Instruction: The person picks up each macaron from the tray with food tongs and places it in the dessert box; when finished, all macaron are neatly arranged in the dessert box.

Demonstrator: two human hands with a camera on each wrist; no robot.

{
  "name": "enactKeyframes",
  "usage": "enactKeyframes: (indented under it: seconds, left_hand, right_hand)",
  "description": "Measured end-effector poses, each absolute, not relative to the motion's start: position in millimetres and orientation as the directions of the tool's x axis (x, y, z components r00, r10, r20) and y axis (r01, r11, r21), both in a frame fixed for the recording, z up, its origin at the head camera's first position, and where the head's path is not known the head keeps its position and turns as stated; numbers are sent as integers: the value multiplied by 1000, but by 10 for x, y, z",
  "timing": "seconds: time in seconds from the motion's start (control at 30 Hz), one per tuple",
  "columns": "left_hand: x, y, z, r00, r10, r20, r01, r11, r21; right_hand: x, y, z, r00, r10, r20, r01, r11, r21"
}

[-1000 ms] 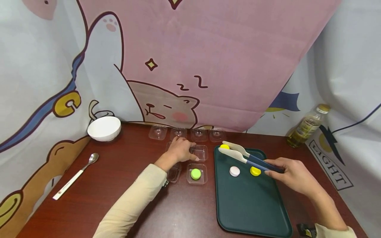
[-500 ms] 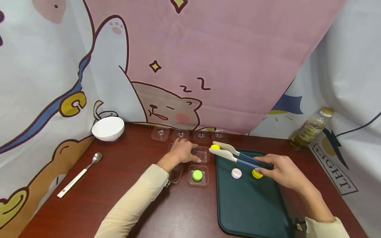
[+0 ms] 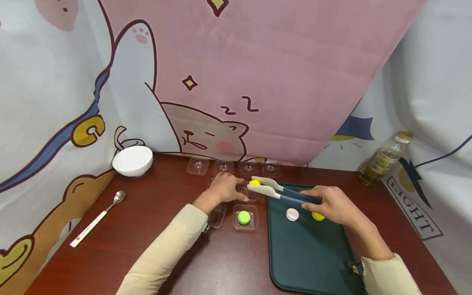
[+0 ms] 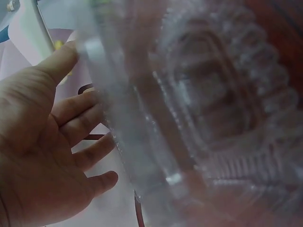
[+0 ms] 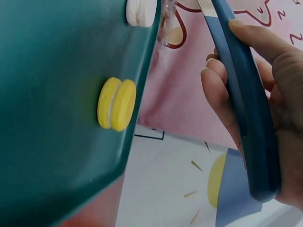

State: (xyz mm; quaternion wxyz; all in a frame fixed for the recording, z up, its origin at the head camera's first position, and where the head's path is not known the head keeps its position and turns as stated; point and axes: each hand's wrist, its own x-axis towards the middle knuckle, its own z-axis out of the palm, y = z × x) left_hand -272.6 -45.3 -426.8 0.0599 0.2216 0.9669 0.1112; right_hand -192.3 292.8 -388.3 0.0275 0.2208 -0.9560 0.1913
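My right hand [image 3: 330, 205] grips blue-handled tongs [image 3: 291, 196] with pale tips. A yellow macaron [image 3: 254, 183] is held between the tips, over the far-right clear plastic box [image 3: 252, 197]. My left hand [image 3: 223, 187] curves its thumb and forefinger around that box's left end. In the left wrist view, blurred clear plastic hides part of the left hand's fingertips. A green macaron [image 3: 243, 217] sits in the nearer clear box [image 3: 254, 225]. On the dark green tray [image 3: 302, 254] lie a white macaron [image 3: 292, 214] and another yellow macaron [image 5: 116, 104].
Several clear lids [image 3: 271, 169] line the back edge of the table. More clear boxes [image 3: 217, 217] lie partly under the left arm. A white bowl [image 3: 132, 161] and a spoon [image 3: 97, 219] are at left; an oil bottle [image 3: 385, 157] stands at back right.
My right hand has carried the tongs and yellow macaron leftward, from above the tray to above the far-right box. The left hand stays at that box.
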Motion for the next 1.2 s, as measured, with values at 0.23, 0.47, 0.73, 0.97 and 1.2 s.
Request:
enactKeyframes:
  seconds: [0.23,0.47,0.73,0.97,1.2]
  left_hand:
    - [-2768,-451,-4275,-886,460,-52,438,870,225]
    - [-2774,-460,-4261,-887,458,-54,439,874,208]
    - [-2771,-467,-4267,-884,464,-59,445,874,197]
    - [-2772,-467,-4275,-884,462,-63,441,873,210]
    - [-2757,-472,-4271,-886,458,-73,434,874,218]
  right_hand:
    - [-2008,2877,-3929,-894,-429,129,-447,830,-334]
    - [-2005,2860,-3955,-896,-431,111,-441,831,-338]
    - [-2026,2825,-4004,-888,-445,115,-456,823,-339]
    - [-2037,2807,-4041,-877,-462,129,-478,816,-324]
    - [-2037,2792,-4064,-874,-468,131,-484,813,-323]
